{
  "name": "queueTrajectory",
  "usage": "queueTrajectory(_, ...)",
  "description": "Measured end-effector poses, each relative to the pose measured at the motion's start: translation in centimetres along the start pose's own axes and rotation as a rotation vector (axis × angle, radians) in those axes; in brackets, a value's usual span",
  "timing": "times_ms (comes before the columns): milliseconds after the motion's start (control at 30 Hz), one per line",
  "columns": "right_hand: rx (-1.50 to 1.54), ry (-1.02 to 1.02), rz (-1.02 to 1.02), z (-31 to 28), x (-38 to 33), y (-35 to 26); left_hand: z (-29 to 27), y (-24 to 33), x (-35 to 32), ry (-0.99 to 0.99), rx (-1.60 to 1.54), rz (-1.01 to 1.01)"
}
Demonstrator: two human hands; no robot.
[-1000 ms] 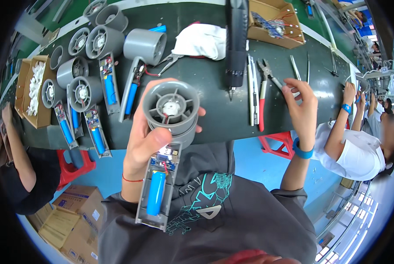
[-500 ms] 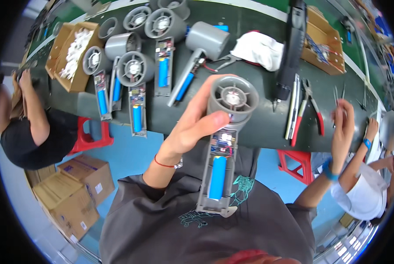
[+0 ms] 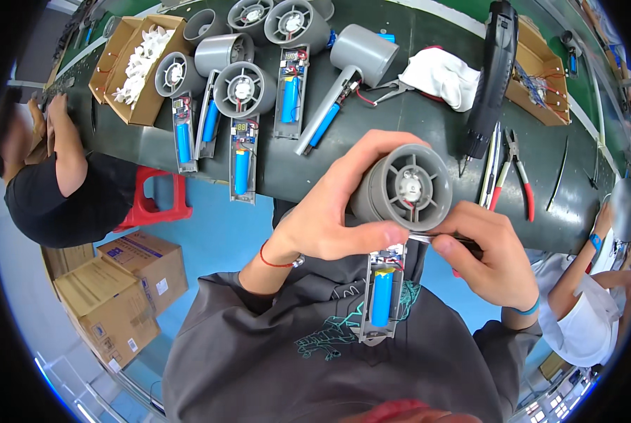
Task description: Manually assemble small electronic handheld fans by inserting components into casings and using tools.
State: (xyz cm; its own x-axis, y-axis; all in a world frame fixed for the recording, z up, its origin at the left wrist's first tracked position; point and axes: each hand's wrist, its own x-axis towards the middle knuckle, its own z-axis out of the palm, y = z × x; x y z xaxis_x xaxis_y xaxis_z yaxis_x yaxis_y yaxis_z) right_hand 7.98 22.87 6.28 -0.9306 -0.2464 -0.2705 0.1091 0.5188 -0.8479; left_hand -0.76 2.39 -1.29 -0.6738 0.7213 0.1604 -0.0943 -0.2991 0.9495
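Observation:
My left hand (image 3: 333, 211) is wrapped round the grey cylindrical housing of a handheld fan (image 3: 438, 180), its ringed, spoked end tilted up toward me. The fan's open handle (image 3: 365, 321) hangs down in front of my shirt, showing a blue battery cell (image 3: 381, 297) and a small circuit board with wires. From the right, my right hand (image 3: 491, 254) pinches slim metal tweezers (image 3: 419, 238), whose tips reach the joint between housing and handle. My fingers and the housing partly hide that joint.
Several similar fan units (image 3: 243, 88) stand on the dark green table (image 3: 273, 169). A box of white fan blades (image 3: 146, 63) lies left. To the right are a black electric screwdriver (image 3: 491, 84), red-handled pliers (image 3: 516, 169), a white glove (image 3: 442, 76) and a wire box (image 3: 541, 84). Co-workers sit on both sides.
My right hand has come from the table's right side to the fan, now with tweezers. The fan has shifted right in the view, and its ringed end is turned more toward me.

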Motion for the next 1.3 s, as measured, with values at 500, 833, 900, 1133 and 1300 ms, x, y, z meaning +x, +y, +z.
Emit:
queueTrajectory(500, -0.107, -0.146, 0.051, -0.9, 0.5, -0.4, -0.1, -0.9, -0.5, -0.055, 0.019, -0.016)
queueTrajectory(833, 0.097, -0.231, -0.027, -0.3, 1.5, 1.1, 0.5, -1.2, -0.6, -0.042, -0.042, -0.051)
queueTrajectory(900, 0.284, -0.25, 0.058, 0.0, 1.4, 1.8, 0.3, -1.1, -0.6, -0.009, -0.233, -0.054)
queueTrajectory(1133, 0.941, -0.464, 0.164, 2.6, 0.4, 5.7, 1.3, -2.4, -0.3, 0.0, -0.22, 0.062)
queueTrajectory(1300, 0.935, -0.41, 0.003, 3.9, 0.3, 6.4, 1.9, -2.3, -0.1, 0.033, -0.162, -0.065)
